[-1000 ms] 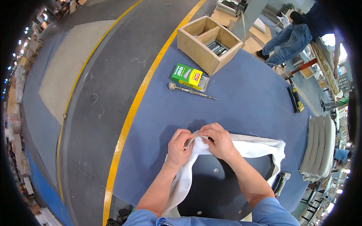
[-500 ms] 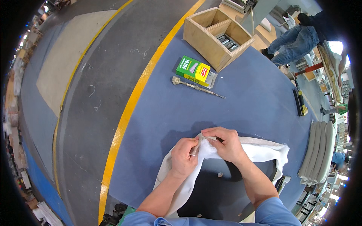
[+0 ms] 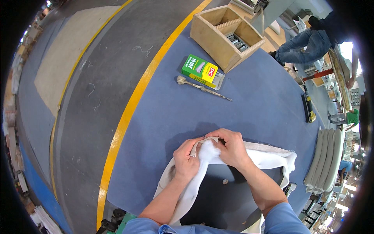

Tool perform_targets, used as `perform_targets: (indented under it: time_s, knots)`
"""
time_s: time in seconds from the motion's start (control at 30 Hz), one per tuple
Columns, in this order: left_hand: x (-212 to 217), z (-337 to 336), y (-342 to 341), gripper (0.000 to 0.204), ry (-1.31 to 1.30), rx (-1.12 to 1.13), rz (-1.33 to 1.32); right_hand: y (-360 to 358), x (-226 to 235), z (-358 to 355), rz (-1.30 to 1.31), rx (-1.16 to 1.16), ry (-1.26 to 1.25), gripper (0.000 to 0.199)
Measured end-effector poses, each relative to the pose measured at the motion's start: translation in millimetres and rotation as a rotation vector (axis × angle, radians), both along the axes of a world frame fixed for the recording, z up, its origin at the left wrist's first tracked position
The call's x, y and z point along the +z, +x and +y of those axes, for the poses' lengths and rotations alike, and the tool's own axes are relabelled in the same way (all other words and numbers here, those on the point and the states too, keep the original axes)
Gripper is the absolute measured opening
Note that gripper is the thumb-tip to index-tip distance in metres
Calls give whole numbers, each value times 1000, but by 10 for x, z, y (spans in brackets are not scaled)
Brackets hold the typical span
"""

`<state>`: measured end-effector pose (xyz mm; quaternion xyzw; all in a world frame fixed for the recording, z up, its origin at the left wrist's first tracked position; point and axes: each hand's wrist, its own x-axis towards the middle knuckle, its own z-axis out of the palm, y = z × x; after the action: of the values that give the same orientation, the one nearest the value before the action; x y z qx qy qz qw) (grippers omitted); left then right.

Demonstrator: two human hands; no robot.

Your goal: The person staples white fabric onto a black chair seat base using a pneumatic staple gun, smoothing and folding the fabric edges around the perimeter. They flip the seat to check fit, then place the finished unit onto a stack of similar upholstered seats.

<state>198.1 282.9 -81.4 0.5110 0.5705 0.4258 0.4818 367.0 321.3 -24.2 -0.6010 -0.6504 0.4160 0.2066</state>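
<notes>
Both hands work at the far left corner of a dark, flat panel (image 3: 224, 201) with round holes, rimmed by white padding (image 3: 257, 156) and beige cover fabric (image 3: 269, 147). My left hand (image 3: 187, 159) is closed on the fabric's edge at the left of the corner. My right hand (image 3: 232, 149) grips the same fabric from the right, its fingers curled over the top. Between the two hands bulges a tuft of fluffy white wadding (image 3: 209, 151). The fingertips of both hands are partly hidden behind the fabric.
On the blue-grey table (image 3: 249, 101) lie a green and yellow box (image 3: 200, 70), a thin twisted tool (image 3: 204, 89) and a black and yellow tool (image 3: 309, 108). A wooden box (image 3: 222, 43) holds metal staples. Folded beige cushions (image 3: 324, 158) stand at right. Another person (image 3: 311, 43) is beyond.
My left hand has shifted slightly left, and my right hand has moved a little left and up. More of the wadding shows between them, and the fabric flap at the corner is spread wider.
</notes>
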Motion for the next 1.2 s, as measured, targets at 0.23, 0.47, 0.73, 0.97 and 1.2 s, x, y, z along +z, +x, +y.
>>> perform_targets:
  time_s: [0.23, 0.47, 0.73, 0.97, 1.2]
  knots:
    - [-49, -92, -30, 27, 250, -20, 66, 143, -106, -94, 126, 92, 209, 34]
    - [25, -59, -72, 25, 284, -103, 101, 193, -118, -100, 153, 129, 269, 31]
    - [47, 3, 0, 22, 127, -53, -18, 111, -112, -96, 103, 10, 217, 33]
    - [122, 32, 36, 24, 81, -64, 42, 128, -80, -59, 64, 59, 194, 30]
    - [160, -43, 38, 18, 271, -41, 215, 87, -25, -84, 91, 29, 161, 33]
